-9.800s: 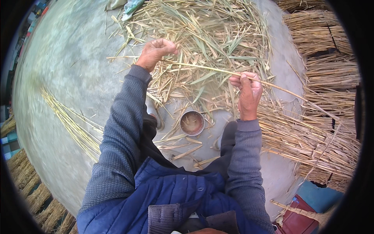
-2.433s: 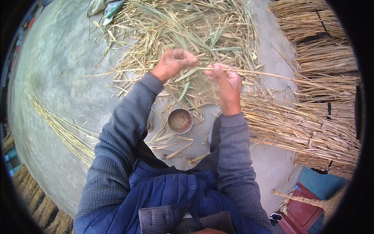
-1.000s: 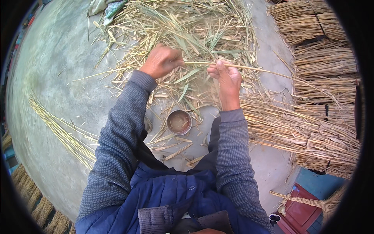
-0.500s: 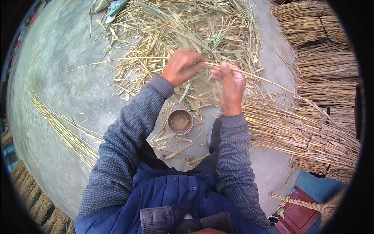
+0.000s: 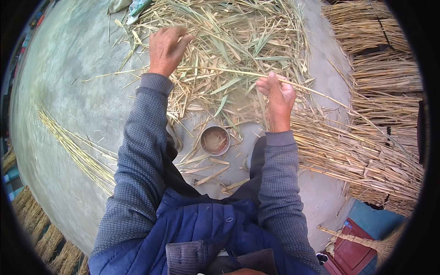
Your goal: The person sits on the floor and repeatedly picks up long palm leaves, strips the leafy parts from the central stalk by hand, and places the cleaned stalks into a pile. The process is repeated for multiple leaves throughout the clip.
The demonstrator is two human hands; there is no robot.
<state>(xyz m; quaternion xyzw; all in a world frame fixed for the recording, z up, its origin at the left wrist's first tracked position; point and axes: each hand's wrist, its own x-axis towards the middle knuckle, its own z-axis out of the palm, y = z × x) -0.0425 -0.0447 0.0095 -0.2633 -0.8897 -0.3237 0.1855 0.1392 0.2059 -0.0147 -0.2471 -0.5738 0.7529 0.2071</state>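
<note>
The grey floor (image 5: 82,91) carries scattered leaf scraps (image 5: 238,34), a round bowl (image 5: 222,150), pale stalks (image 5: 78,149) and reed bundles (image 5: 353,158).

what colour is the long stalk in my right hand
The stalk is a pale straw yellow, seen best in the head view.

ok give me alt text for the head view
A person's right hand holds a long thin stalk across a heap of dry and green leaves, while the left hand has its fingertips off the stalk. A round bowl stands on the grey floor nearer the body, with bundled stalks at right.
</note>
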